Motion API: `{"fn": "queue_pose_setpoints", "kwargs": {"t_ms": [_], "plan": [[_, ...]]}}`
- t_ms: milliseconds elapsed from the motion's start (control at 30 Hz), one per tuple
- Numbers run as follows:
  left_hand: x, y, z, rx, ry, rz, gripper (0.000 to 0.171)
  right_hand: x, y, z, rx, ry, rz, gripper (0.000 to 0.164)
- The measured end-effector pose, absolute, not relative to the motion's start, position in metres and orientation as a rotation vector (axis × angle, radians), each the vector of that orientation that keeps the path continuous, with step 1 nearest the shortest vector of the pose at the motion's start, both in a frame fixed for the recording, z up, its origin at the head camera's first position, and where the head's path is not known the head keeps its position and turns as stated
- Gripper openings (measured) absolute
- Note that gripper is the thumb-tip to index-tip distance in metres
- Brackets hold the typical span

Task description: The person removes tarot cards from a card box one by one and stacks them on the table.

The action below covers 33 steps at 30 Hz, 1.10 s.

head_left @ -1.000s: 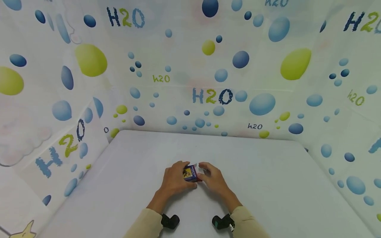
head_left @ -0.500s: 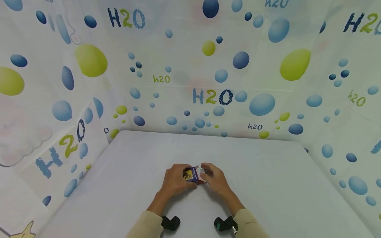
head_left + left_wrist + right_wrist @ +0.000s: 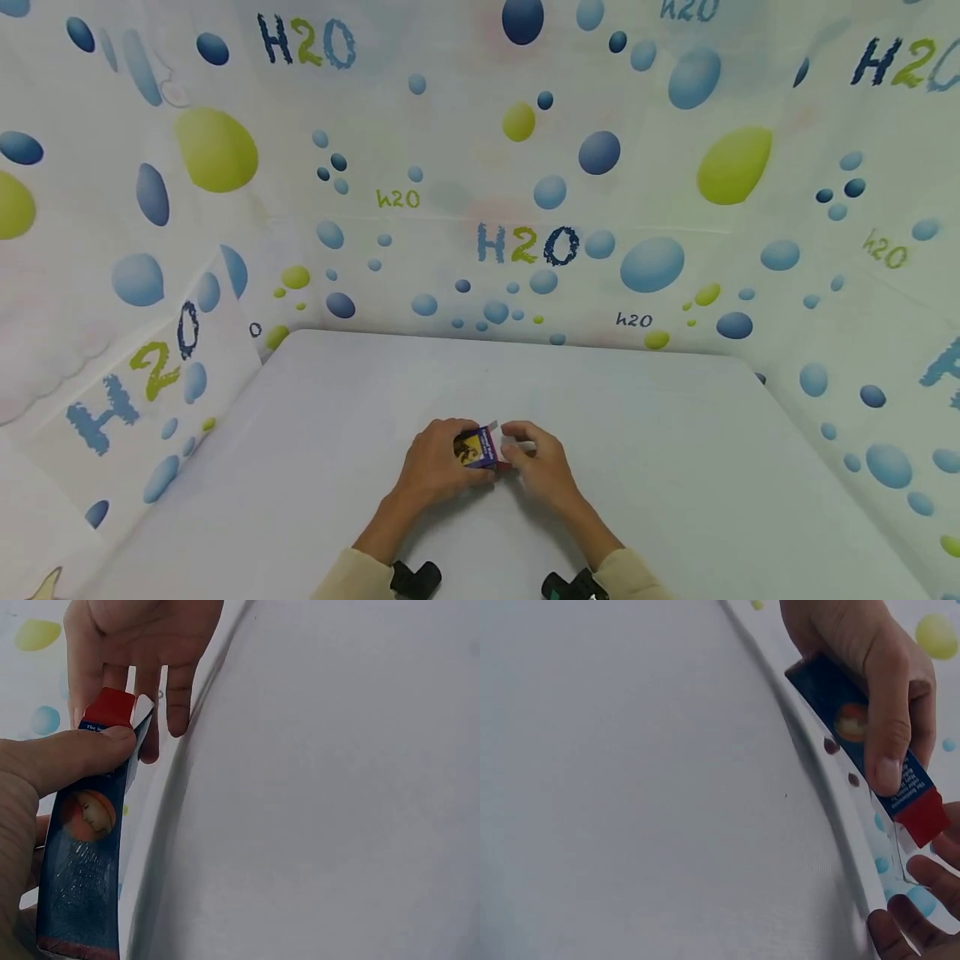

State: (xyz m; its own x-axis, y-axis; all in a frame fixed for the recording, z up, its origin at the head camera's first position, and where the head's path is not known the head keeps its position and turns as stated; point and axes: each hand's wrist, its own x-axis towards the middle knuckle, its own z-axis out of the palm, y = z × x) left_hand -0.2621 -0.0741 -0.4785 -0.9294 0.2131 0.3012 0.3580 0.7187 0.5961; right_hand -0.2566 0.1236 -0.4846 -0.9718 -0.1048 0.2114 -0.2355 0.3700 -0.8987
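Note:
A small dark blue carton [image 3: 474, 450] with a yellow picture on top lies in my left hand [image 3: 438, 458], which grips it with the thumb along one side. Its right end is open: a red flap [image 3: 926, 817] and a white flap [image 3: 142, 709] stick out there. The left wrist view shows a round face picture on the carton's side [image 3: 82, 885]. My right hand [image 3: 543, 458] is at the open end, thumb and fingers beside the flaps. In the left wrist view, its fingers [image 3: 178, 701] extend fairly straight. What lies inside the carton is hidden.
Both hands are over a white table [image 3: 337, 400]. A wall covering [image 3: 450, 150] printed with blue and green bubbles and H2O lettering surrounds its back and sides. Black wrist devices [image 3: 416, 579] sit at both cuffs.
The carton's white end flap has come further into view and stands outward. Both hands stay at the carton, the right one shifting slightly. The head view has turned a little.

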Motion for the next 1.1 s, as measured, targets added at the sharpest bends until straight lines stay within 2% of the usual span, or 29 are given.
{"fn": "queue_pose_setpoints", "kwargs": {"t_ms": [400,600,800,1100], "plan": [[-0.250,-0.074,-0.473,-0.597,-2.641,-0.956,0.070,-0.243,0.114,-0.479,0.284,-2.475,1.492,0.017],[-0.247,-0.072,-0.468,-0.659,-2.619,-0.931,0.070,-0.238,0.116,-0.472,0.248,-2.420,1.422,0.022],[-0.249,-0.070,-0.460,-0.705,-2.599,-0.913,0.071,-0.239,0.120,-0.466,0.334,-2.339,1.366,0.027],[-0.255,-0.066,-0.455,-0.723,-2.553,-0.951,0.071,-0.244,0.125,-0.459,0.363,-2.382,1.477,0.023]]}}
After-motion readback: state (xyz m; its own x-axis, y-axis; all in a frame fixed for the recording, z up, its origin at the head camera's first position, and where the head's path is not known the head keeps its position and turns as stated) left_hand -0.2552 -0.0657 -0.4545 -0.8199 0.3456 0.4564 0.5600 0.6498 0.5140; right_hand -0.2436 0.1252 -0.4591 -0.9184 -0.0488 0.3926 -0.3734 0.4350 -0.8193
